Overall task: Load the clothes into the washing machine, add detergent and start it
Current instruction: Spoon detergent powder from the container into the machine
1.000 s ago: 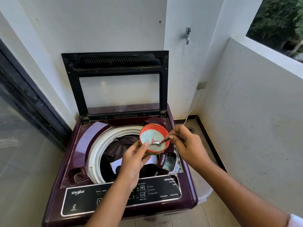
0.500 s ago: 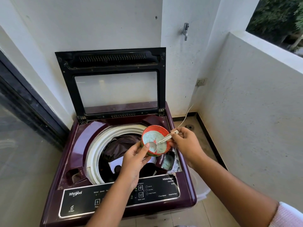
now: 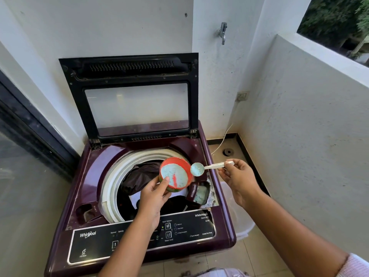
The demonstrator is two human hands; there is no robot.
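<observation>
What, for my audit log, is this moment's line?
left hand holds round red detergent tub; right hand holds powder-filled white plastic scoop

Your left hand [image 3: 153,194] hides the near wall of the detergent tub [image 3: 180,163] it grips. Below that grip, your forearm [image 3: 127,246] covers part of the control panel [image 3: 95,242].

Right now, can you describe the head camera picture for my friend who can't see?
A right hand holds a spoon of blue powder beside a red tub gripped by the left hand, over an open washing machine holding dark clothes.
</observation>
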